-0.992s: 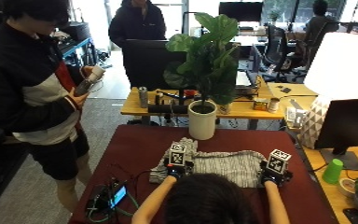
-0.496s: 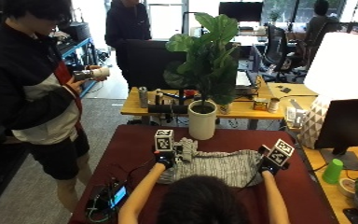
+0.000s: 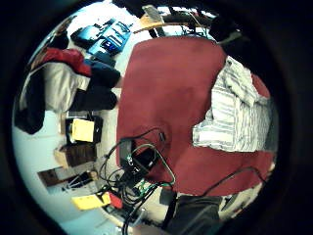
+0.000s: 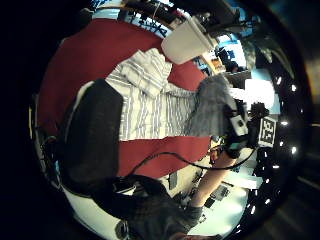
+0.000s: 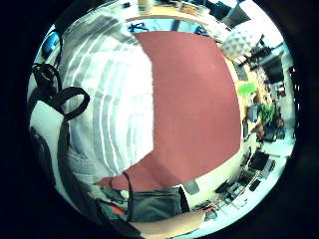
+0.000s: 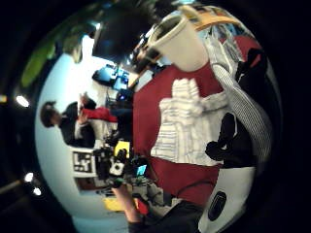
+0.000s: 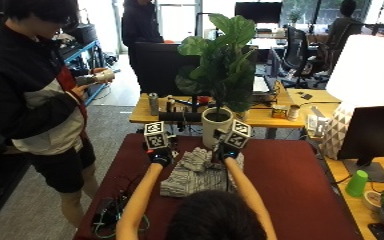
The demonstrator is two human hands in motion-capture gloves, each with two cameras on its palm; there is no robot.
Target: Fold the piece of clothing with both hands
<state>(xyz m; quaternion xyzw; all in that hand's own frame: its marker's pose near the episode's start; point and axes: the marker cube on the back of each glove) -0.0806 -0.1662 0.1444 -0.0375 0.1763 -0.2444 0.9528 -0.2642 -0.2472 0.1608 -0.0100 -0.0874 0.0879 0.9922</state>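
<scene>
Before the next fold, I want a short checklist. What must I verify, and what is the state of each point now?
1. Striped garment lies wholly on the red table: ok.
2. Right hand holds the garment's right edge, lifted toward the middle: ok.
3. Left hand holds cloth: not ok; it hovers above the table beside the garment.
4. Garment lies flat: not ok; a bunched part sits at its far end.
5. Plant pot is apart from the garment: ok.
</scene>
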